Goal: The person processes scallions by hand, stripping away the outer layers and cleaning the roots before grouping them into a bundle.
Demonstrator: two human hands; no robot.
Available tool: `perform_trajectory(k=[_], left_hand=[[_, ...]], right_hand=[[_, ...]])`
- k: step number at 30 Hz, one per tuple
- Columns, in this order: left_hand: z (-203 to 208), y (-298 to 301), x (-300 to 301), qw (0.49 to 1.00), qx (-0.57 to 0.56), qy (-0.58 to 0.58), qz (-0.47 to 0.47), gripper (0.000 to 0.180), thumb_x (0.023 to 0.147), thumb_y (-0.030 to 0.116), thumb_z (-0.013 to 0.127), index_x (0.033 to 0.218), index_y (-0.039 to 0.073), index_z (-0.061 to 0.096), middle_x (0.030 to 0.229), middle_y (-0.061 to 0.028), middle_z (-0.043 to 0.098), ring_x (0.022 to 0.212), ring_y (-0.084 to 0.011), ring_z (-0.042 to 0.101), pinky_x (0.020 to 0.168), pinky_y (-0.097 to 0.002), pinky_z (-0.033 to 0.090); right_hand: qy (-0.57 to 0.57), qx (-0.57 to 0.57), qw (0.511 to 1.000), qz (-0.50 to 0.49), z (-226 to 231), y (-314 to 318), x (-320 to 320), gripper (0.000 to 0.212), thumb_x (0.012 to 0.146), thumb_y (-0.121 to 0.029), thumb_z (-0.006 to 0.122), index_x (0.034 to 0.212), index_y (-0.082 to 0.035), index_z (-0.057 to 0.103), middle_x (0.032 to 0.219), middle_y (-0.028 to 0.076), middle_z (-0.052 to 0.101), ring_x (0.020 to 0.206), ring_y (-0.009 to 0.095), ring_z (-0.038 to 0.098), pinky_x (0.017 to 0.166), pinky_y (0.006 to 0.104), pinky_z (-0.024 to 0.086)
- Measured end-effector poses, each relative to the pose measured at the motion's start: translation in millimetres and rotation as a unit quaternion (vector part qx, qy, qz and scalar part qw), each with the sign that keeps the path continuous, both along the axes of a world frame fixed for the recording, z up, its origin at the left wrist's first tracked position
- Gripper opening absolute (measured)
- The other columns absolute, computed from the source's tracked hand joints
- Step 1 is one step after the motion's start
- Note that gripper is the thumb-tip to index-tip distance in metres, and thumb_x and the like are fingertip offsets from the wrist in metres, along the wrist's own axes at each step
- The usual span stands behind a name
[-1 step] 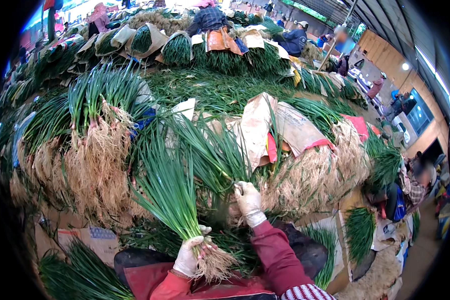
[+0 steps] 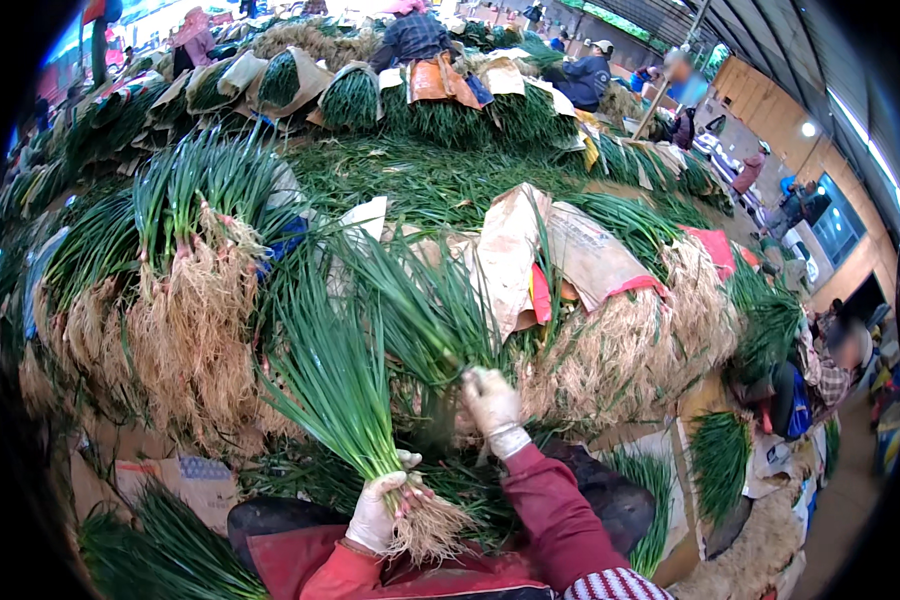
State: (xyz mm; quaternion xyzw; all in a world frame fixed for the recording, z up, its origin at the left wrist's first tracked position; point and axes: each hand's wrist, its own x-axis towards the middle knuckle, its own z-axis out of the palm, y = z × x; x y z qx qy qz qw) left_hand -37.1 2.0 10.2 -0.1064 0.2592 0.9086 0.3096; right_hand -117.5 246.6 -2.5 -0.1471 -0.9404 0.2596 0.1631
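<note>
My left hand (image 2: pixel 374 512), in a pale glove, is closed around a bunch of green onions (image 2: pixel 370 430) just above its reddish bases and stringy roots. The long leaves fan up and away to the left. In front of me and to the right, my gloved right hand (image 2: pixel 492 408) has its fingers curled in at the point where a second spray of green onion leaves (image 2: pixel 420 320) narrows. That end is partly blurred and covered by the fingers. Loose green leaves (image 2: pixel 315 475) lie beneath the held bunch.
Tall piles of rooted green onions (image 2: pixel 195 330) stand at the left. More roots (image 2: pixel 610 350) hang to the right under brown paper sacks (image 2: pixel 600 250). Cut onions (image 2: pixel 160 550) lie at lower left, others (image 2: pixel 645 500) at lower right. Several people work farther back.
My right hand has shifted slightly down and to the left, and the leaf ends beside it are blurred. The left hand keeps its grip on the bunch.
</note>
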Motion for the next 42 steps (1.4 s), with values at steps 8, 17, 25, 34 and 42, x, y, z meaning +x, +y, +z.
perform_trajectory(k=[8,17,25,34,42], left_hand=[[-1.4,3.5,2.8,1.0,0.018,0.003,-0.003,0.038,0.08,0.01,0.059,0.117,0.003,0.052,0.111,-0.0139,0.06,0.08,-0.0235,0.063,0.075,-0.0456,0.056],[-9.9,2.2,0.2,1.0,0.019,-0.001,-0.016,0.039,0.079,0.008,0.056,0.117,0.001,0.051,0.115,-0.0153,0.06,0.076,-0.0268,0.066,0.067,-0.0405,0.056],[-12.0,13.1,-1.2,0.999,0.012,0.028,-0.014,0.033,0.085,0.008,0.056,0.116,0.002,0.05,0.13,-0.02,0.052,0.106,-0.0312,0.061,0.084,-0.0469,0.055],[-13.2,4.3,3.2,0.996,-0.033,-0.006,-0.079,0.026,0.085,0.01,0.057,0.108,-0.002,0.056,0.104,-0.0188,0.065,0.083,-0.0283,0.067,0.075,-0.0375,0.056],[-11.6,-6.1,7.0,0.994,-0.1,-0.031,-0.039,0.016,0.084,0.011,0.061,0.097,0.001,0.059,0.071,-0.008,0.064,0.053,-0.0165,0.06,0.044,-0.0222,0.047]], right_hand=[[-0.086,-0.085,0.99,-0.07,-33.7,63.1,31.6,0.029,0.088,-0.03,0.061,0.108,-0.01,0.068,0.095,0.016,0.069,0.088,0.03,0.067,0.079,0.0366,0.051],[-0.105,-0.078,0.987,-0.089,-29.1,61.4,-0.7,0.03,0.086,-0.03,0.063,0.103,-0.006,0.068,0.093,0.016,0.07,0.088,0.031,0.067,0.079,0.037,0.051],[-0.058,-0.155,0.975,0.151,37.0,-48.7,99.8,0.023,0.09,-0.031,0.063,0.101,-0.011,0.063,0.083,0.009,0.069,0.073,0.017,0.069,0.063,0.0321,0.055],[-0.183,-0.328,0.918,0.132,15.5,-70.8,46.6,0.034,0.096,-0.035,0.052,0.088,-0.004,0.064,0.074,0.012,0.064,0.07,0.025,0.066,0.056,0.0342,0.049],[-0.187,-0.292,0.924,0.162,34.0,-96.8,62.7,0.04,0.097,-0.037,0.048,0.084,-0.002,0.063,0.067,0.009,0.063,0.064,0.018,0.063,0.058,0.0333,0.049]])
